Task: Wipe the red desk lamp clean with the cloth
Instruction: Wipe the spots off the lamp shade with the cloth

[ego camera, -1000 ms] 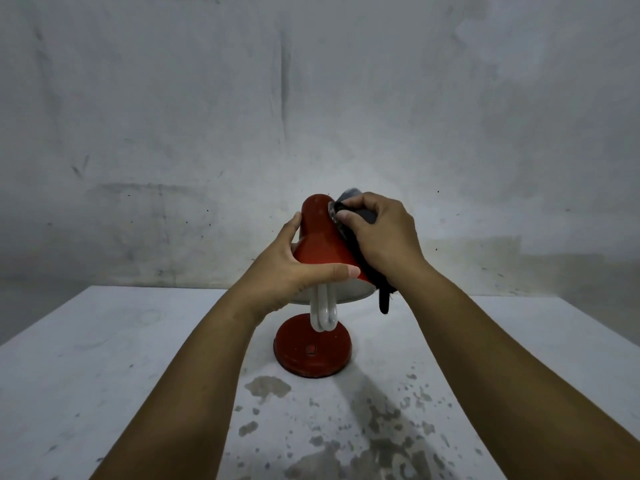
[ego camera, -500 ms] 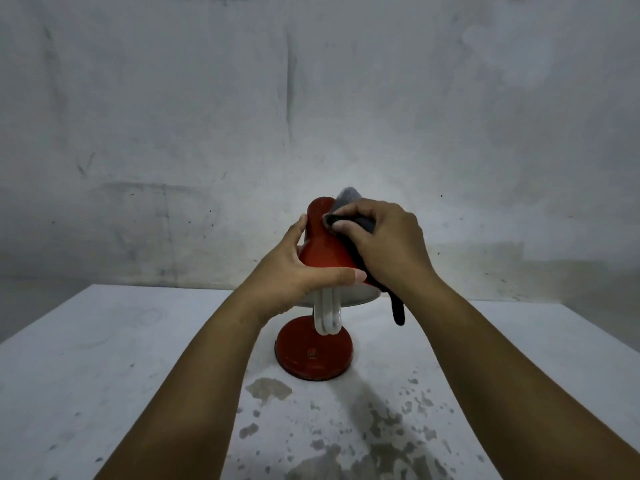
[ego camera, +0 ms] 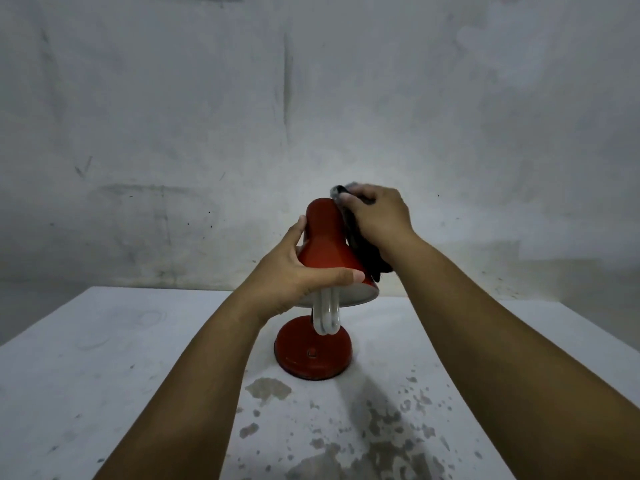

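The red desk lamp [ego camera: 327, 242] stands on a white table [ego camera: 104, 358], its round red base [ego camera: 313, 355] below and a white coiled bulb [ego camera: 326, 313] hanging out of the shade. My left hand [ego camera: 298, 275] grips the shade's lower left side, thumb stretched along the rim in front. My right hand [ego camera: 375, 216] holds a dark grey cloth [ego camera: 367, 258] against the shade's upper right side. Part of the cloth hangs below that hand; the rest is hidden under the fingers.
The table's surface shows worn, flaking patches [ego camera: 381, 441] near the front. A stained grey wall [ego camera: 311, 98] rises close behind the table's far edge.
My right hand with the cloth has slid from the top front of the shade round to its upper right side. The left hand keeps its grip.
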